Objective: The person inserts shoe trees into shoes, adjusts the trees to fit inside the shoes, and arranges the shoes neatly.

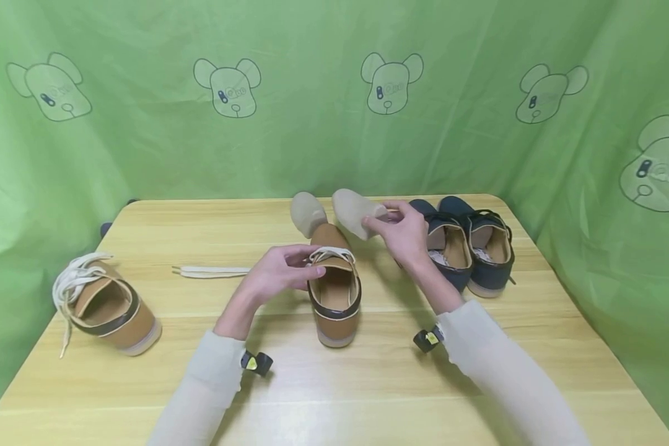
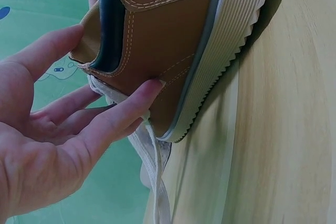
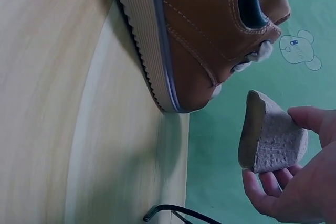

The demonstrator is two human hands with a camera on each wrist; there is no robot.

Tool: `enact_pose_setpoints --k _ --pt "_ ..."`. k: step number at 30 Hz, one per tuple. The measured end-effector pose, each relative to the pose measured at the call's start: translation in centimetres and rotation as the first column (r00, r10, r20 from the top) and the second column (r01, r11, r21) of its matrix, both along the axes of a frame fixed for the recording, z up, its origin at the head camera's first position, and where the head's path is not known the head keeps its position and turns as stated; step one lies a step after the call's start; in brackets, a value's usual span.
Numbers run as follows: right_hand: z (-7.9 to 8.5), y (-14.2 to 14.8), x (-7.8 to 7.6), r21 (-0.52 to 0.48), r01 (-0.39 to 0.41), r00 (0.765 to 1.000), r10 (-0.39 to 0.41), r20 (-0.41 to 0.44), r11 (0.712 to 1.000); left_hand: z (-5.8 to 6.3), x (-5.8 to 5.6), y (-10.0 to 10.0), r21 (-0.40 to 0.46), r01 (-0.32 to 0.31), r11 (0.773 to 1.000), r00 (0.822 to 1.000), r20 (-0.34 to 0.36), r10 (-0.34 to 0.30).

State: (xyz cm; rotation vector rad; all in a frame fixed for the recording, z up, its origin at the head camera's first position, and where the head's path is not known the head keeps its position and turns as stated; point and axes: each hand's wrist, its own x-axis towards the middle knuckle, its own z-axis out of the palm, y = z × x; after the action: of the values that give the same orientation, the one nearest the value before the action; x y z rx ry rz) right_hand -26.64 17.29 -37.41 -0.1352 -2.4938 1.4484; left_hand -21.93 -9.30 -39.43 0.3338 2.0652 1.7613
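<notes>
My left hand (image 1: 275, 272) holds a brown shoe (image 1: 337, 327) by its opening, the shoe standing heel toward me. In the left wrist view the thumb lies at the tongue (image 2: 89, 38) and a finger presses the brown side. White laces (image 1: 331, 253) cross the shoe's front. Just beyond its toe, my right hand (image 1: 406, 235) grips a grey moulded shoe insert (image 3: 281, 137) between thumb and fingers, raised above the tabletop. A second, similar grey insert (image 1: 308, 214) lies behind the toe, near the table's back edge.
Another brown shoe (image 1: 139, 325) with loose white laces stands at the left. A white shoelace (image 1: 214, 272) lies on the wooden table (image 1: 424, 396) left of my left hand. Two navy shoes (image 1: 493, 272) with black laces stand at the right. A green curtain (image 1: 312, 148) hangs behind.
</notes>
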Motion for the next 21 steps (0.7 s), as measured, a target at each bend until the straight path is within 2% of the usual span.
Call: enact_pose_setpoints --k 7,13,21 --pt "0.1 0.2 1.2 -0.058 0.003 1.0 -0.003 0.003 0.998 0.0 0.0 0.1 -0.009 -0.001 1.0 1.0 -0.007 0.001" --pt "0.3 0.7 2.4 -0.078 0.008 0.999 -0.005 0.039 0.997 0.0 0.0 0.3 0.006 -0.007 1.0 1.0 -0.015 0.007" --pt "1.0 1.2 3.8 -0.1 -0.001 0.999 0.004 0.033 0.995 0.0 0.2 0.3 0.005 -0.023 1.0 1.0 -0.019 0.023"
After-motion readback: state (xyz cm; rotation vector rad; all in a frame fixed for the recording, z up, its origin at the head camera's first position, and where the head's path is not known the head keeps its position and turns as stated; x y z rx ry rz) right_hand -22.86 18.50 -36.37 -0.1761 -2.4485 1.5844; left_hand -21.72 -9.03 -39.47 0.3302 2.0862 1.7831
